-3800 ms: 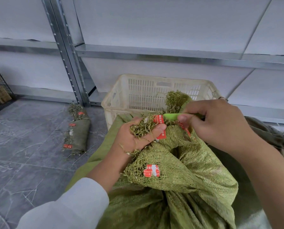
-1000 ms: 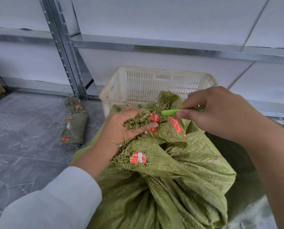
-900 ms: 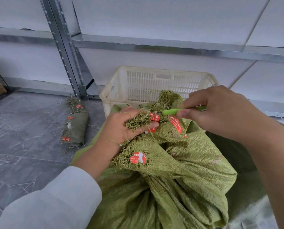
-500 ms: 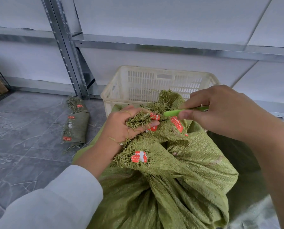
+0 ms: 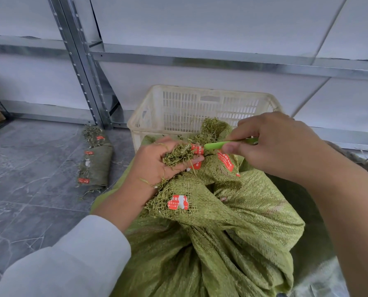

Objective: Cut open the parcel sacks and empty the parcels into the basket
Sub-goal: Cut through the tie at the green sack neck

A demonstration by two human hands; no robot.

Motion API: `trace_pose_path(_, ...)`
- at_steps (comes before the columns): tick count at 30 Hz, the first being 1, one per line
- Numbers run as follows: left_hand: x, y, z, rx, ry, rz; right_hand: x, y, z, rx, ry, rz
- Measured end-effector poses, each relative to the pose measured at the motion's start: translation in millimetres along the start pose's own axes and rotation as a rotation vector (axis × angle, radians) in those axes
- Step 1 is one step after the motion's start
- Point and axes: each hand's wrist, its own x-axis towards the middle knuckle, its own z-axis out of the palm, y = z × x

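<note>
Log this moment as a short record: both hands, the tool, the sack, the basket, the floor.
left hand: grips the frayed, bunched mouth of the green sack
right hand: holds the green cutter, tip at the sack's mouth beside a red label
green sack: mouth bunched, no parcels showing
basket: stands just behind the sack, its bottom hidden
floor: a folded sack lies near the shelf post

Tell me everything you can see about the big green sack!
The sack looks like woven green plastic, wrinkled and bunched at its neck, with frayed threads on top and red-and-white stickers. It sits in front of the basket. The left hand grips the frayed top; the right hand holds a green cutter against it.
</note>
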Motion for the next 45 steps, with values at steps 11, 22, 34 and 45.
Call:
trace_pose_path(11, 0.4, 6.2, 3.8, -0.307, 0.027, -0.350, 3.0, -8.9, 11.5, -0.178, 0.106, -0.145)
trace_pose_path(22, 6.9, 8.1, -0.9, -1.445, 0.229, -1.134, 6.5, -17.8, 22.5, -0.174, 0.248, -0.094)
trace_pose_path(34, -14.4, 6.4, 2.8, -0.018, 0.298, -0.437, 15.9, 12.9, 20.4, 0.271, 0.148, 0.115)
trace_pose_path(45, -12.1, 14.9, -9.1, 0.021, 0.210, -0.207, 23.1, 9.2, 57.9, 0.825, -0.034, 0.423)
